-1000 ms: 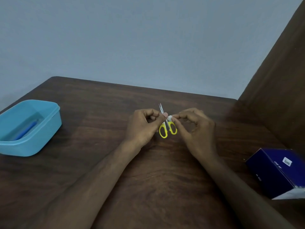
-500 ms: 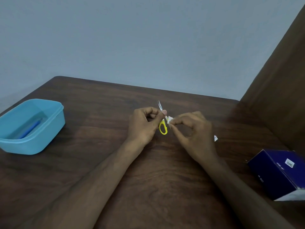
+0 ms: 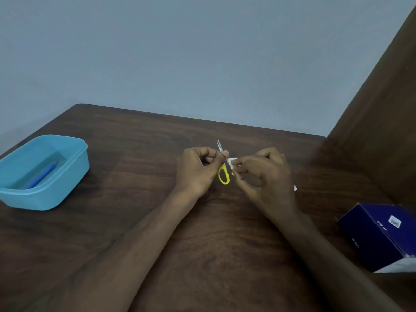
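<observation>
Wood-grain table (image 3: 135, 221): L fingers (image 3: 208, 154) round yellow-loop scissors (image 3: 224, 175), R fingers (image 3: 242, 162) round white scrap (image 3: 231, 160).

Near the middle of the dark wooden worktop (image 3: 139, 152), the left hand (image 3: 198, 170) grips small yellow-handled scissors (image 3: 224, 176), thumb at the base of the blades, tips pointing toward the far edge. Just beside them, the right hand (image 3: 267, 176) pinches a small white piece (image 3: 231, 162). A light blue tub (image 3: 56, 194) at the left edge holds a blue pen (image 3: 42, 175). A dark blue box (image 3: 382, 235) lies by the right edge, with a white scrap (image 3: 295, 188) peeking out beyond the right hand.
</observation>
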The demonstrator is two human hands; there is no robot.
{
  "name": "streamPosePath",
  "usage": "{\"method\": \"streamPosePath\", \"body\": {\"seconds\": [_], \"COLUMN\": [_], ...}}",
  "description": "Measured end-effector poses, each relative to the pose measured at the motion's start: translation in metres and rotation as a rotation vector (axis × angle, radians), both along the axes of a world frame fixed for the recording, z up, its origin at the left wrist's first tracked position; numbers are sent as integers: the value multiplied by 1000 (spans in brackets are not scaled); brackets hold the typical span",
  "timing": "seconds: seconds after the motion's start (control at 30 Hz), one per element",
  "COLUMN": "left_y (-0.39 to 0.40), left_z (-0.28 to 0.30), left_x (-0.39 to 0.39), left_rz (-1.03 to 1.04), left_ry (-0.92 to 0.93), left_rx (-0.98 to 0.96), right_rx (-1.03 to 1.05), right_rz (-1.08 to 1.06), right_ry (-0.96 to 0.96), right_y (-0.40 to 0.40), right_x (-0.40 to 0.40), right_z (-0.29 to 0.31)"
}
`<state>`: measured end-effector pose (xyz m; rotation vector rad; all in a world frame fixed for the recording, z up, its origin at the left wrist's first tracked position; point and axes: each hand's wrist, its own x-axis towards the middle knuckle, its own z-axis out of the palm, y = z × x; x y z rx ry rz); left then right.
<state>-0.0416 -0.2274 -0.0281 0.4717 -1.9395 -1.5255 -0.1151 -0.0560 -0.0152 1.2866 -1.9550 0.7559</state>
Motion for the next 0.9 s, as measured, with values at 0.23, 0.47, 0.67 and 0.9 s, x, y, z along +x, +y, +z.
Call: {"method": "streamPosePath", "body": {"seconds": [0.23,0.47,0.67,0.9], "left_y": [-2,1,-1,-2], "left_z": [-1,1,-3,-4], "left_x": [-2,-1,-3,-6], "left_rz": [33,-6,3,18], "left_ry": [17,31,57,98], "left_rx": [28,1,-44,-59], "right_rx": [40,55,162,-455], "right_rz": [5,-63,-80,23], "right_ry": [-69,60,-240,-932], "right_y": [7,5,3,-5], "right_x": [-2,1,0,-4], "right_z": [0,4,-2,-1]}}
